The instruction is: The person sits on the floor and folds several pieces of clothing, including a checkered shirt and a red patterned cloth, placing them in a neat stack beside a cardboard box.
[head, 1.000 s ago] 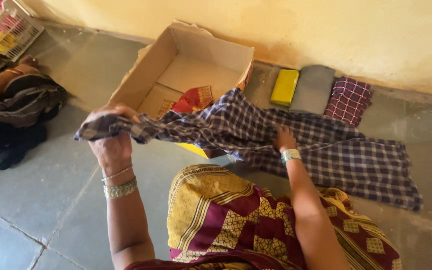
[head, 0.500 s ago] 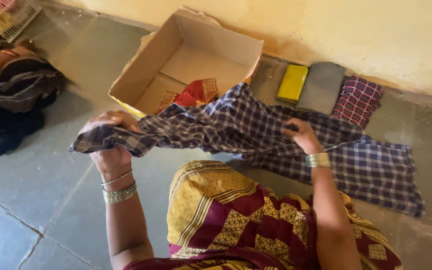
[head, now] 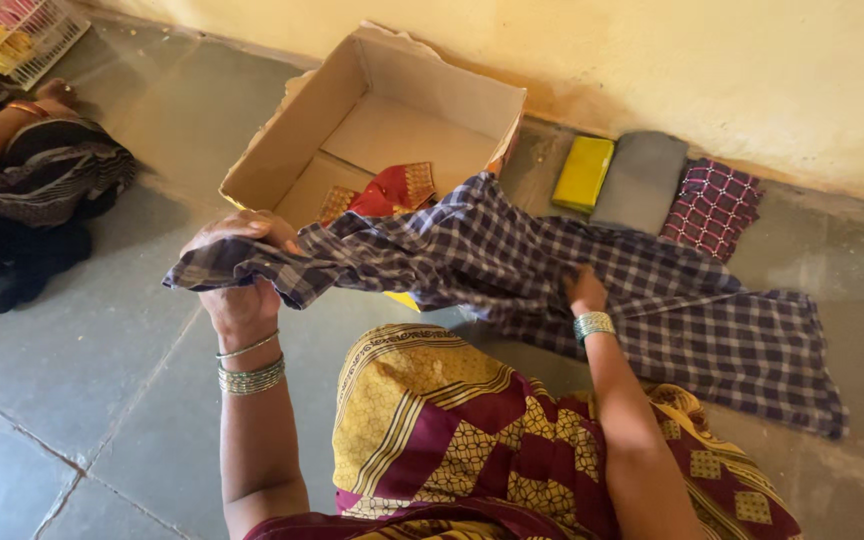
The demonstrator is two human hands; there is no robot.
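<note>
Since half a second ago the right hand (head: 584, 288) has dropped from above the checked cloth (head: 552, 270) back onto it, fingers curled into a fold. The left hand (head: 237, 270) stays clenched on the cloth's bunched end, lifted off the floor (head: 102, 350) at about nine o'clock from the right hand. The cloth's long axis runs from ten o'clock to four o'clock, its far end flat on the floor, past a cardboard box (head: 292, 130) at twelve. The right hand is nearer the spread part.

Navy-white checked cloth (head: 592, 270); yellow (head: 583, 172), grey (head: 642, 180), maroon-checked (head: 712, 205) folded cloths.
</note>
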